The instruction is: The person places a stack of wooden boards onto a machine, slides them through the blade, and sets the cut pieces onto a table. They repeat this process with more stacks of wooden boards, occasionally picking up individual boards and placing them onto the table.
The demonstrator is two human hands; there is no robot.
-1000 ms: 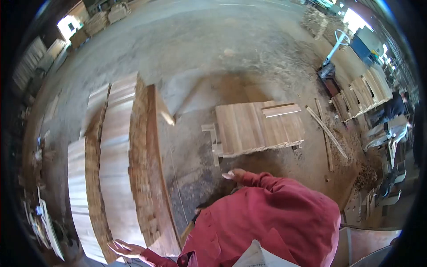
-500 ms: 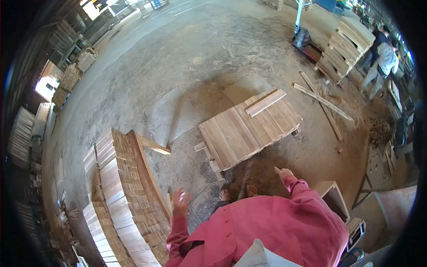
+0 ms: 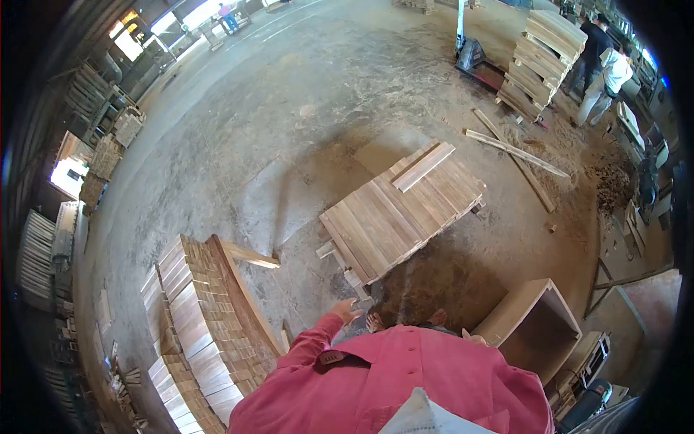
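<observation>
My left hand (image 3: 347, 311) reaches forward past the red sleeve with its fingers stretched out and nothing in them. It is nearest to the front corner of a low stack of wooden boards (image 3: 390, 224), which rests on wooden supports. One loose board (image 3: 425, 167) lies across the top of that stack. Of my right hand (image 3: 473, 338), only a small part shows at the front of my shirt, beside an open-ended wooden box (image 3: 499, 318); its fingers are mostly hidden. Rows of stacked wood pieces (image 3: 199, 318) stand on my left against a tilted wooden frame (image 3: 242, 289).
Two long wood strips (image 3: 517, 153) lie crossed on the floor (image 3: 238, 108). A pallet jack (image 3: 471, 54) stands by a tall board stack (image 3: 538, 65). Two people (image 3: 614, 72) work at the far right near a sawdust pile (image 3: 614, 181). Another person (image 3: 228, 18) is far back.
My left hand has swung forward and right, toward the low stack. My right hand has drawn back to my body. The view has shifted, and more of the box shows.
</observation>
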